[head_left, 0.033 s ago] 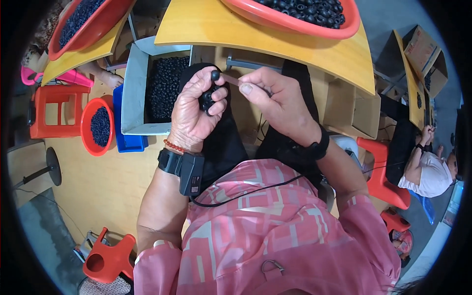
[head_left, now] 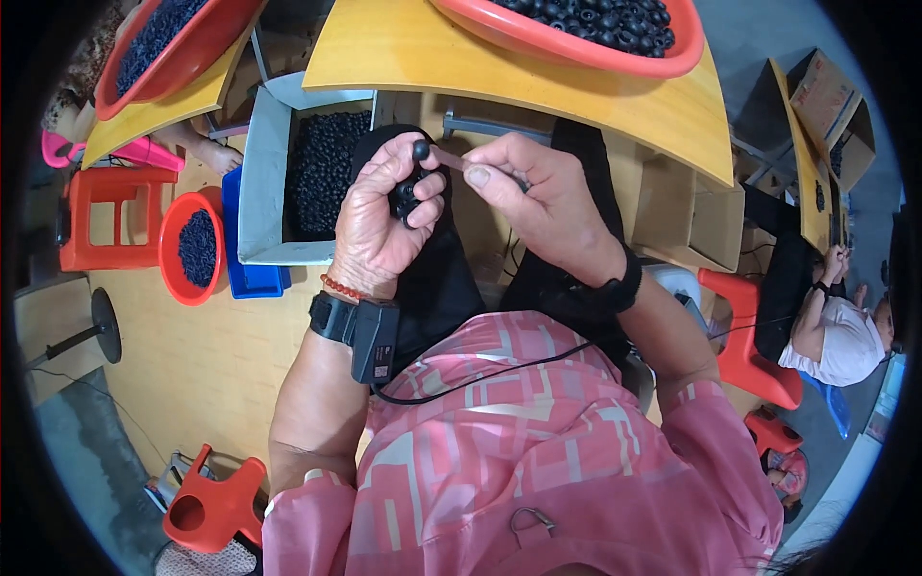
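Table (head_left: 403, 48): yellow, bearing a red basin (head_left: 576, 56) of glossy beads (head_left: 600, 19).
Left hand (head_left: 379, 206): fingers curl around black pieces (head_left: 405, 199), one round bead (head_left: 421, 150) raised by the thumb.
Right hand (head_left: 547, 197): fingers pinch a thin brownish strip (head_left: 449, 159), its tip by that bead; whether they touch is hard to tell.
Grey box (head_left: 264, 182): left of both hands, holding dark pieces (head_left: 327, 173).

Right hand (head_left: 552, 204) edged very slightly toward left hand (head_left: 377, 219) — thumb tip (head_left: 478, 177) marginally lower.

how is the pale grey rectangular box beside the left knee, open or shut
Open: no lid covers the pale grey box; round black pieces show inside.
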Action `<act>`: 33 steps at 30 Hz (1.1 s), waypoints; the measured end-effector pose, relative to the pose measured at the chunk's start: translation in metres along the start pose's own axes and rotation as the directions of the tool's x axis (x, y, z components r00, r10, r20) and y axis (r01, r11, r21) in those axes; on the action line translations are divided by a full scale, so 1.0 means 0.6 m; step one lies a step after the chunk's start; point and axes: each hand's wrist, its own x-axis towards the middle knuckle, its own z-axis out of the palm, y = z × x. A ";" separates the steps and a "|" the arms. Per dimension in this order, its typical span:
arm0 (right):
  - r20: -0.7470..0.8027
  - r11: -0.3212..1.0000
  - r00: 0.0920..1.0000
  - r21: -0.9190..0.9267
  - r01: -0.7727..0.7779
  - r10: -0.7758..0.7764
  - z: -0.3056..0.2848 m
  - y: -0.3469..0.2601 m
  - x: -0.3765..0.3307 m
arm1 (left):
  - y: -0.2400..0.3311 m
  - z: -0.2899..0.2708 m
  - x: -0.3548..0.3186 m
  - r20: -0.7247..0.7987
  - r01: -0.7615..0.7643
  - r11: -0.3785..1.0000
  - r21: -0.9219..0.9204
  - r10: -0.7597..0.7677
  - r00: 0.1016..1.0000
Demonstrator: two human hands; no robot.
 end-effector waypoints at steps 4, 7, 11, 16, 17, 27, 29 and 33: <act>0.037 0.980 0.988 -0.123 0.156 -0.152 0.011 0.007 0.007 | 0.003 -0.012 -0.001 -0.014 0.010 1.000 -0.028 -0.010 1.000; 0.091 0.951 0.974 -0.218 0.221 -0.205 0.008 -0.006 0.010 | 0.003 -0.012 -0.004 0.092 0.016 1.000 -0.002 -0.015 0.996; 0.100 0.907 0.956 -0.301 0.294 -0.276 0.008 -0.009 0.017 | 0.002 -0.011 -0.001 0.082 0.034 0.999 -0.011 -0.033 0.996; 0.114 0.893 0.955 -0.338 0.298 -0.275 0.006 -0.007 0.018 | -0.001 -0.011 -0.005 0.084 0.058 0.998 -0.038 -0.054 0.995; 0.110 0.887 0.953 -0.349 0.302 -0.281 0.006 -0.006 0.018 | -0.001 -0.012 -0.005 0.084 0.063 0.997 -0.046 -0.059 0.995; 0.119 0.864 0.948 -0.392 0.317 -0.294 0.003 -0.009 0.019 | 0.000 -0.006 -0.005 0.046 0.044 0.999 -0.001 -0.044 0.998; 0.121 0.868 0.955 -0.397 0.297 -0.271 0.002 -0.007 0.018 | 0.000 -0.002 -0.007 0.015 0.040 0.999 0.012 -0.040 0.999; 0.053 0.902 0.964 -0.343 0.263 -0.261 -0.002 0.016 0.024 | 0.002 -0.002 -0.004 0.057 0.078 0.996 0.033 -0.079 0.995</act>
